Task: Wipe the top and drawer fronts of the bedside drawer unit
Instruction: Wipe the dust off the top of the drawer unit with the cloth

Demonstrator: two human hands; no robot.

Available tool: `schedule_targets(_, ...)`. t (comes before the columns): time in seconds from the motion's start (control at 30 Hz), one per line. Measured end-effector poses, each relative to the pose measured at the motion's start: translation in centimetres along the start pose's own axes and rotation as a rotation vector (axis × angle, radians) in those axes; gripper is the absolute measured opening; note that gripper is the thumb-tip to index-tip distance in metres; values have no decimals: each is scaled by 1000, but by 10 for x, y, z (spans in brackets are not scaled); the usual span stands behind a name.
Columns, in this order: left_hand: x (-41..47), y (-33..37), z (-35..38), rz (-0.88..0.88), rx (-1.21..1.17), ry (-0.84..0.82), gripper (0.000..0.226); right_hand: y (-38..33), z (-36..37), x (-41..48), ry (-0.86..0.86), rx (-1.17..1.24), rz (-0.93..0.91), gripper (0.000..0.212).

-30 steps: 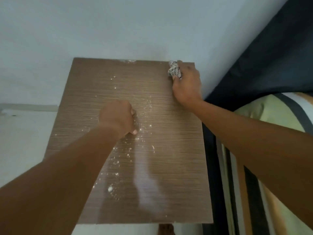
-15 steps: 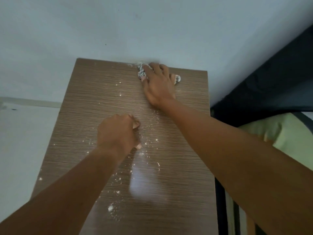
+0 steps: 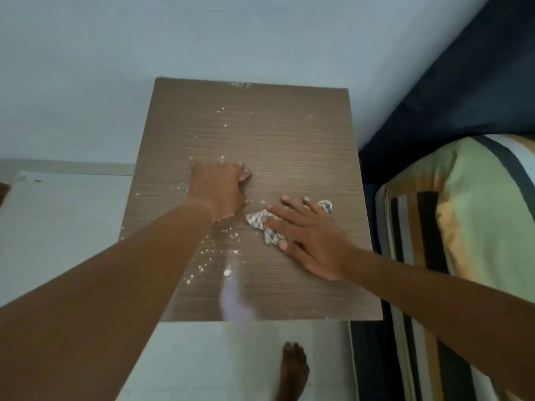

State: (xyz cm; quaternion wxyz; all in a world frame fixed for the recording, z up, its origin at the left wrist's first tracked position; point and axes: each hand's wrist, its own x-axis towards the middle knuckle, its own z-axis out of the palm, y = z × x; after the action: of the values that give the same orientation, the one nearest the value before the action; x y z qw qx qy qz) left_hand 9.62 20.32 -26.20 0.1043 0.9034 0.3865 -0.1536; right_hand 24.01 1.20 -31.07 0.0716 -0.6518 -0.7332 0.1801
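My right hand (image 3: 312, 238), fingers flat and spread, presses a small checked cloth (image 3: 260, 224) onto the drawer unit's wooden surface (image 3: 289, 134) to sweep up white crumbs (image 3: 228, 270) lying just left of it. My left hand (image 3: 217, 189), fingers curled on nothing visible, leans beside the cloth, likely steadying me.

Head view, looking down, near drawer unit (image 3: 289, 134)

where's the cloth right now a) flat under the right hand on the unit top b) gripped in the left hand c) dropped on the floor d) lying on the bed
a: the checked cloth lies on the unit top with the right hand pressing flat on it, fingers straight, while the left hand rests on the top beside it.
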Motion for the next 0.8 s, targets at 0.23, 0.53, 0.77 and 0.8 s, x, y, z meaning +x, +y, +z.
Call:
schedule_targets(0.23, -91, -4, 35, 99, 50, 46, 46, -101, 52, -82, -20, -31, -122, 46)
schedule_targets(0.53, -118, -16, 49, 115, 5, -2, 51, -120, 58, -107, 149, 11, -208, 42)
schedule_targets(0.77, -112, -2, 35, 61, -55, 58, 28, -107, -10, -42, 509, 206, 145, 40)
schedule_targets(0.8, -107, 0, 31, 49, -78, 65, 27, -98, -20, -33, 571, 271, 230, 41)
